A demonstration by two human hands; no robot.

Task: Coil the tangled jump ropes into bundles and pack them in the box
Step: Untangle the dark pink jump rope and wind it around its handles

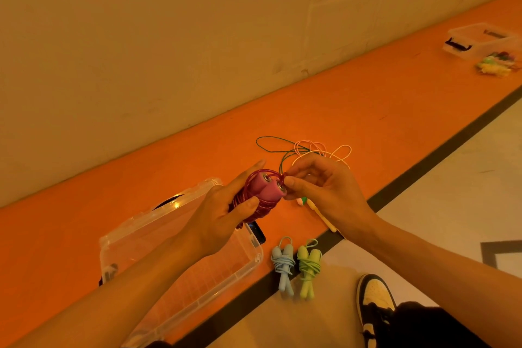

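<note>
My left hand point(226, 212) grips a pink jump rope point(264, 196), its two handles side by side with red cord wound round them. My right hand point(319, 186) pinches the cord's loop at the handle ends. Below the hands an open clear plastic box point(135, 237) stands on the orange floor. A coiled blue rope bundle point(283, 264) and a coiled green rope bundle point(308, 264) lie side by side right of the box. Behind my right hand, loose green, pink and yellow cords point(305, 150) lie tangled, with a yellow handle point(322, 216) showing under my wrist.
A second clear box point(477, 41) with a pile of colourful ropes point(495, 65) beside it lies far right by the wall. A dark floor stripe point(423, 167) divides orange from pale flooring. My shoe point(374, 299) rests at the lower right.
</note>
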